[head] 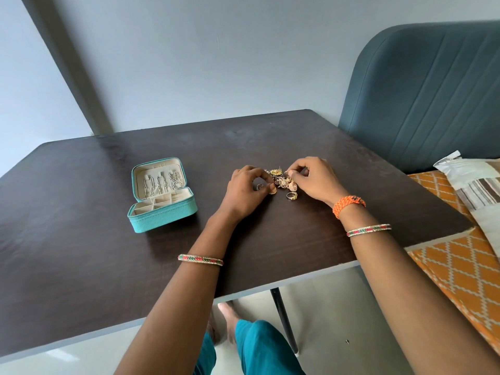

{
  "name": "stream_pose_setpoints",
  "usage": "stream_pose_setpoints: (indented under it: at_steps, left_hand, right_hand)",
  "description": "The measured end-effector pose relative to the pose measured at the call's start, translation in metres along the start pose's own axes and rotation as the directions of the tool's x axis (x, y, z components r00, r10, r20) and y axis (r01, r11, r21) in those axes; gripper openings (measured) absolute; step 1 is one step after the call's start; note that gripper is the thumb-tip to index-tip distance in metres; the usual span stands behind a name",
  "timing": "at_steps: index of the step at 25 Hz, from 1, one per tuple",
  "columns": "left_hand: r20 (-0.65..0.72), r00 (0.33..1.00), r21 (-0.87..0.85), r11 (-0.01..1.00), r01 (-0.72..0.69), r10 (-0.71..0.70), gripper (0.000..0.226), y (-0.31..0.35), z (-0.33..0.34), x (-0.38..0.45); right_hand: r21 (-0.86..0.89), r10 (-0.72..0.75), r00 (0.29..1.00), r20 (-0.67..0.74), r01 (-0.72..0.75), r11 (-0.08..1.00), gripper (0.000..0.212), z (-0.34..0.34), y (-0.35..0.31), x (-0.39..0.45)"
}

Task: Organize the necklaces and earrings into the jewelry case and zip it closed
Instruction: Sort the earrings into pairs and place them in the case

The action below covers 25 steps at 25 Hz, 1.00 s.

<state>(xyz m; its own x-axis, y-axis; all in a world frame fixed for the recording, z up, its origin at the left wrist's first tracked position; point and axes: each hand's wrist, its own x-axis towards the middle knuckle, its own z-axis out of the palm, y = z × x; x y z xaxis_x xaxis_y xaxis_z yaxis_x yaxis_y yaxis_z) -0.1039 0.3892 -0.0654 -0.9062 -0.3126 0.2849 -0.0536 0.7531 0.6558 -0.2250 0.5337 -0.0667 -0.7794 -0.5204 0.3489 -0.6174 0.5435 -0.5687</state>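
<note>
- left hand [247, 189]: fingers curled, pinching a small gold bell earring [272, 190] at the near-left edge of the pile
- right hand [313, 180]: thumb and forefinger pinched on a small piece at the pile's far-right side; too small to tell which piece
- earring pile [282, 180]: loose on the dark table [81, 253], between both hands; one ring [292, 195] just beside it, nearer the person
- jewelry case [162, 194]: teal, unzipped, lid up, well left of pile; necklaces [162, 184] hang inside lid, tray compartments look bare
</note>
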Motion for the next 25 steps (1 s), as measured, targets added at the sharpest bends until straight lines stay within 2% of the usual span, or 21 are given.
stream_pose_setpoints:
  at_steps: [3, 6, 10, 14, 18, 20, 23, 25]
  left_hand:
    - [-0.084, 0.996, -0.097, 0.995, 0.01, -0.018, 0.001, -0.002, 0.0, 0.001]
    - [-0.136, 0.989, -0.217, 0.976, 0.025, -0.055, 0.01, -0.005, -0.001, 0.002]
    - [-0.166, 0.982, -0.356, 0.934, 0.023, -0.088, 0.013, -0.006, -0.004, 0.003]
    - [-0.199, 0.969, -0.487, 0.873, 0.033, -0.148, 0.027, -0.012, -0.005, 0.005]
    - [-0.208, 0.966, -0.499, 0.866, 0.031, -0.155, 0.018, -0.008, -0.007, 0.003]
    - [-0.196, 0.963, -0.578, 0.815, 0.04, -0.187, 0.008, 0.0, -0.011, -0.002]
    - [-0.096, 0.969, -0.753, 0.653, 0.079, -0.227, 0.008, 0.019, -0.017, -0.018]
    - [-0.086, 0.978, -0.779, 0.625, 0.054, -0.191, 0.007, 0.027, -0.022, -0.028]
  right_hand:
    - [0.028, 0.015, 0.999, -0.045, -0.014, 1.0, 0.011, 0.0, 0.0, 0.0]
    - [0.211, 0.054, 0.99, -0.131, -0.025, 0.977, 0.006, -0.001, 0.001, 0.001]
    - [0.396, 0.09, 0.989, -0.113, -0.039, 0.918, 0.005, -0.004, 0.001, 0.0]
    - [0.435, 0.061, 0.992, -0.11, -0.007, 0.9, 0.016, -0.007, -0.003, -0.003]
    - [0.458, 0.014, 0.985, -0.171, 0.066, 0.887, 0.019, -0.011, -0.018, -0.006]
    - [0.478, -0.023, 0.982, -0.187, 0.112, 0.871, 0.026, -0.015, -0.033, -0.014]
    - [0.494, -0.095, 0.978, -0.188, 0.178, 0.851, 0.021, -0.02, -0.057, -0.032]
    - [0.478, -0.147, 0.972, -0.182, 0.218, 0.851, 0.019, -0.02, -0.07, -0.043]
